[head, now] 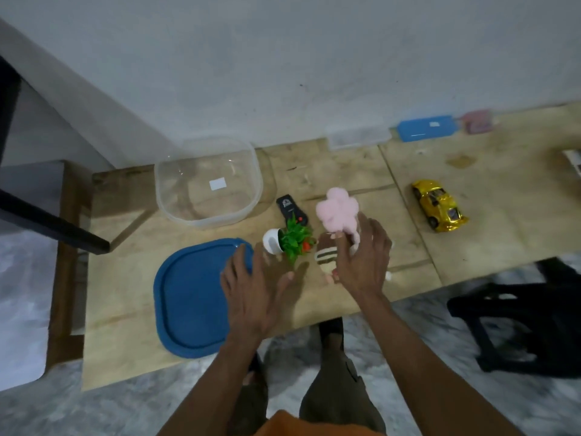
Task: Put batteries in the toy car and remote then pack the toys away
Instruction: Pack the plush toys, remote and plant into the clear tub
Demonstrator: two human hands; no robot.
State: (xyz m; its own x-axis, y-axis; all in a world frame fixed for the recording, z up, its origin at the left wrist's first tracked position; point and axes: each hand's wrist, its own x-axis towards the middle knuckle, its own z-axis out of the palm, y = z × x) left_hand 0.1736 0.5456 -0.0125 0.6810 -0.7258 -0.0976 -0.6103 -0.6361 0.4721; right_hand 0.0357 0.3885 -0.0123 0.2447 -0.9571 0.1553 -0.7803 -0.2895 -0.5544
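- Wooden table (132, 309) against a pale wall (314, 58), grey mottled floor below, and both hands are over the near edge.
- Left hand (254, 291) hovers with fingers spread wide, holding nothing, its fingertips over the right edge of the blue lid (188, 297) that lies flat at the near left of the table.
- Right hand (361, 262) has its fingers curled onto the pink plush toy (338, 212), with a brown-and-cream striped toy (327, 254) just under the palm; whether it grips 1 or both, I cannot tell.
- Just left of that, a little potted plant toy (290, 240) lies tipped on its side, white pot toward the lid.
- Behind the plant, the black remote (290, 207) lies flat, touching the leaves.
- Further back, the clear container (209, 180) sits open at the far left corner, nothing inside it that I can see.
- Well off to the right, the gold toy car (438, 204) sits alone on the table.
- Far edge by the wall: a clear box (358, 138) and a blue case (426, 129).
- My read: this looks like packing; no batteries are visible. The next move calls for a firm pinch on the soft toy, then a lift left and back over the container rim.
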